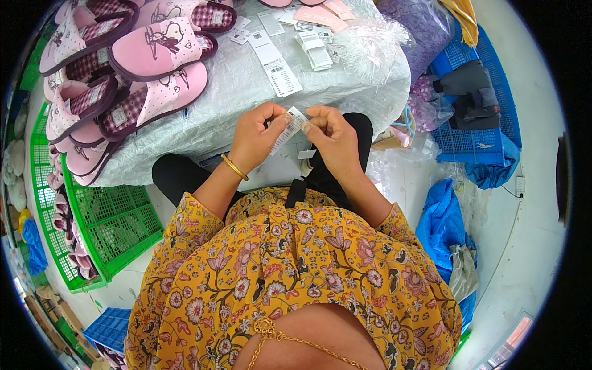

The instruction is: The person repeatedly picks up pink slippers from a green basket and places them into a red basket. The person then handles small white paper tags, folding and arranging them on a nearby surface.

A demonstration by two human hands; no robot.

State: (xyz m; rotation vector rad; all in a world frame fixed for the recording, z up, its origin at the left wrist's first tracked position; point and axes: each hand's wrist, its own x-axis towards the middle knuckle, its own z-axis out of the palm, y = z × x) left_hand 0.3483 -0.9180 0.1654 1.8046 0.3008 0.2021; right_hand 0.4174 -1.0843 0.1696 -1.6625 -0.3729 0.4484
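Note:
A small white printed tag (295, 119) is held over the table's front edge, above my lap. My left hand (259, 137) pinches its left side between thumb and fingers. At its upper right corner, the fingertips of my right hand (333, 140) close on the same tag. Just beyond lies a long white printed label strip (271, 61) on the plastic-covered table (228, 86). Farther back are a stack of small white tags (316, 52) and pink cards (320, 17). To their right sits a tangled bundle of clear plastic strings (373, 49).
Pink slippers (151, 49) with checked insoles are heaped on the table's left. Below them stands a green crate (111, 216) beside more slippers. On the right are a blue basket (468, 139) with dark cloth, a purple bag (419, 31) and a blue plastic sack (441, 216).

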